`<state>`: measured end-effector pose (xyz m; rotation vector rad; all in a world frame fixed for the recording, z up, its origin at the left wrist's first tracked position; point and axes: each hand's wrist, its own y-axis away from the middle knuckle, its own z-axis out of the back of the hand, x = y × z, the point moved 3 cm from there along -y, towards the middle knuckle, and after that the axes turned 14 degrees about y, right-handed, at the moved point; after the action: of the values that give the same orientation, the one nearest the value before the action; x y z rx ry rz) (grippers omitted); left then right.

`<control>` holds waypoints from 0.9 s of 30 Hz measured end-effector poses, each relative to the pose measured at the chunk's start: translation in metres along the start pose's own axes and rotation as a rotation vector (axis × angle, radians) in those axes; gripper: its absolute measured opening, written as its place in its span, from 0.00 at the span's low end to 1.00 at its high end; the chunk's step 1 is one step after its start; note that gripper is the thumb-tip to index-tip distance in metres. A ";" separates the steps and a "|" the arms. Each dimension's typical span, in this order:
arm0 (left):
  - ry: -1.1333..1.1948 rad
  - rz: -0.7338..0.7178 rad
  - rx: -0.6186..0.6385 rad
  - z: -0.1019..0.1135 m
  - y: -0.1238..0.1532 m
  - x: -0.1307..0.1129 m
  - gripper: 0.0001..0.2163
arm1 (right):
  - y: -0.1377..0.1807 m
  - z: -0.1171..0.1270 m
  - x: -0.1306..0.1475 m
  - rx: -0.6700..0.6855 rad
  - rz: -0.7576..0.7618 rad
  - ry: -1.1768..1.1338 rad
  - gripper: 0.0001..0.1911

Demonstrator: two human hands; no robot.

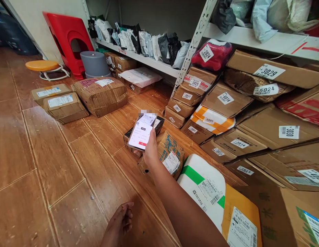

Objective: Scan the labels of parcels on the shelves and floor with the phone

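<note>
White-screened phone [142, 131] in right hand [150, 151] (bare floorboards [33, 154] leftward)

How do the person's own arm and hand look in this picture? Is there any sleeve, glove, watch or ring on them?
Only one arm shows, the right one. The right hand and its forearm are bare: no sleeve, glove, watch or bracelet is visible. Whether there is a ring cannot be told. The left hand is out of view.

phone [142, 131] top label blurred, box [131, 137] beneath mostly hidden, right hand [151, 151] fingers behind phone, left hand out of frame
</note>
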<state>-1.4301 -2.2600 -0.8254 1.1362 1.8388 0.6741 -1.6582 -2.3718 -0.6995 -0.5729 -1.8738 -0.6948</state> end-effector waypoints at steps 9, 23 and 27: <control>-0.009 0.005 -0.033 -0.004 0.001 -0.001 0.28 | 0.022 0.003 0.011 0.111 0.001 -0.020 0.23; -0.046 -0.028 -0.063 -0.003 0.000 0.006 0.30 | 0.102 0.033 0.016 0.349 -0.059 -0.053 0.39; -0.079 -0.018 -0.048 -0.005 -0.001 0.005 0.30 | 0.114 0.039 0.016 0.387 -0.062 -0.034 0.33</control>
<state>-1.4359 -2.2563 -0.8254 1.0990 1.7556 0.6512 -1.6142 -2.2611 -0.6736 -0.2789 -1.9972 -0.3469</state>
